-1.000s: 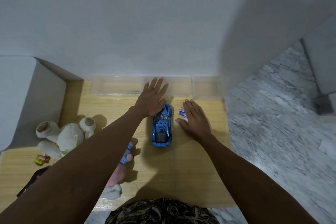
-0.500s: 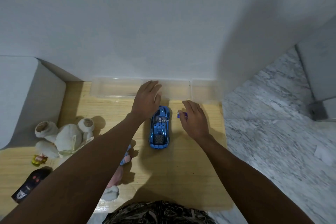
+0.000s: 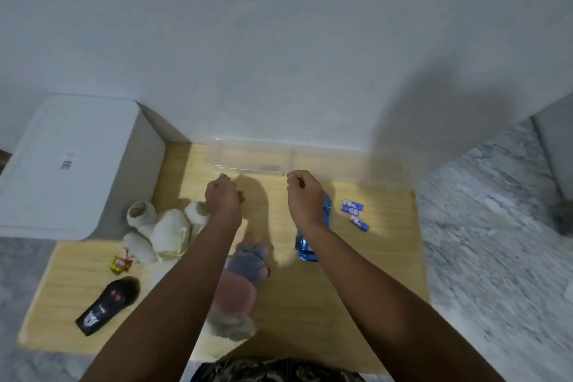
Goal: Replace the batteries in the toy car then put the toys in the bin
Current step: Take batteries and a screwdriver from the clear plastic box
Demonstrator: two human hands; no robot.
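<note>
Car (image 3: 311,240) lengthwise toward wall, nose hidden | left hand (image 3: 222,199), right hand (image 3: 305,195) fisted, empty

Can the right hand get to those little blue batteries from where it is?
Probably yes. The batteries lie bare on the wooden table, just right of the right hand, with nothing between them.

White lidded box (image 3: 68,164) beside wooden mat (image 3: 310,304), marble floor (image 3: 496,257), white wall (image 3: 279,40)
</note>
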